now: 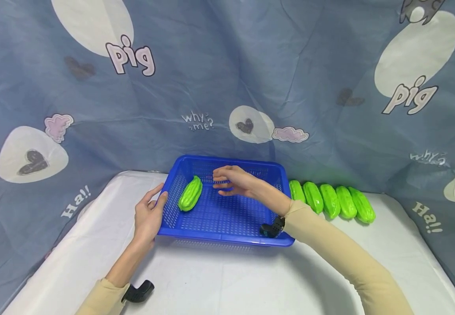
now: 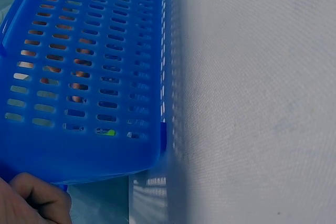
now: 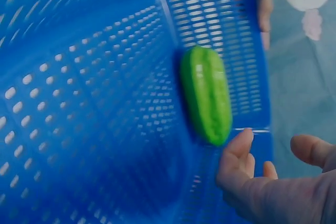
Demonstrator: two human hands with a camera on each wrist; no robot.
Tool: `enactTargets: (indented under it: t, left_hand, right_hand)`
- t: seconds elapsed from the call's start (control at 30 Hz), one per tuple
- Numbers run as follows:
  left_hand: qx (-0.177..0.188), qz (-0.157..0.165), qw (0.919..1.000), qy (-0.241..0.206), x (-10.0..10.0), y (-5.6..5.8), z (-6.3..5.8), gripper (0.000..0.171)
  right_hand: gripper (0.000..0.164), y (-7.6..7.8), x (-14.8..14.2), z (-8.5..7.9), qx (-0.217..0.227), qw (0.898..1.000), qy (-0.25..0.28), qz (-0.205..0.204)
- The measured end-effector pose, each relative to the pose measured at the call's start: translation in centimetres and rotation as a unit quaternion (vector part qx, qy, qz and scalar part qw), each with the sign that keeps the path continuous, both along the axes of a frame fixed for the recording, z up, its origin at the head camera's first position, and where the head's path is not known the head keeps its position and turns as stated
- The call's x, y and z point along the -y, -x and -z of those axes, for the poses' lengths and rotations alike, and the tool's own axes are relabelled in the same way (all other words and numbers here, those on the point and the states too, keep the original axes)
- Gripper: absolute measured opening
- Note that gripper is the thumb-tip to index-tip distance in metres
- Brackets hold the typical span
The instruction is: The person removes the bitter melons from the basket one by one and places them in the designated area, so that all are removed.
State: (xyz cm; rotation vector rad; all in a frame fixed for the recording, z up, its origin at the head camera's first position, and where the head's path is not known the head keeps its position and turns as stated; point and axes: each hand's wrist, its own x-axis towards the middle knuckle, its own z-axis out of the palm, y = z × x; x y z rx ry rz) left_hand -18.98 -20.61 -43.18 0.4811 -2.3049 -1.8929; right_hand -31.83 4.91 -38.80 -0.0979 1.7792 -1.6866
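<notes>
A blue perforated plastic basket (image 1: 223, 237) stands on the white-covered table against the backdrop. My left hand (image 1: 148, 214) grips its left rim; in the left wrist view the curled fingers (image 2: 44, 198) show at the basket's corner. Inside, near the left wall, lies one bright green ribbed gourd (image 1: 190, 194). My right hand (image 1: 235, 180) hovers over the basket's middle, right of that gourd, with nothing in it. The right wrist view has the same gourd (image 3: 207, 95) just beyond the loosely bent fingers, the thumb held apart.
Several more green gourds (image 1: 329, 201) lie side by side in a row just right of the basket, the nearest partly hidden by its rim and my right arm. A blue-grey printed cloth (image 1: 211, 87) hangs behind the white table (image 1: 219, 280).
</notes>
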Motion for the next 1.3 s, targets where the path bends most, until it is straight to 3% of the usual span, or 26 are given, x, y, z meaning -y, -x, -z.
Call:
enactTargets:
  t: [0.5,0.77,1.0,1.3]
  left_hand:
    - [0.004,-0.002,1.0000,-0.003,-0.1,0.1,0.1,0.051]
    - [0.002,-0.002,1.0000,0.001,-0.1,0.0,0.0,0.051]
    - [0.005,-0.001,1.0000,0.000,-0.1,0.1,-0.1,0.052]
    - [0.016,0.006,0.9998,-0.009,0.1,0.2,0.0,0.054]
  right_hand:
    - [0.051,0.1,4.1,2.4,0.043,0.998,-0.037,-0.012]
    - [0.017,-0.2,5.7,3.4,0.053,0.998,-0.026,-0.004]
    - [0.014,-0.1,6.2,3.7,0.058,0.998,-0.022,0.006]
    - [0.010,-0.1,6.6,3.9,0.041,0.998,-0.037,-0.023]
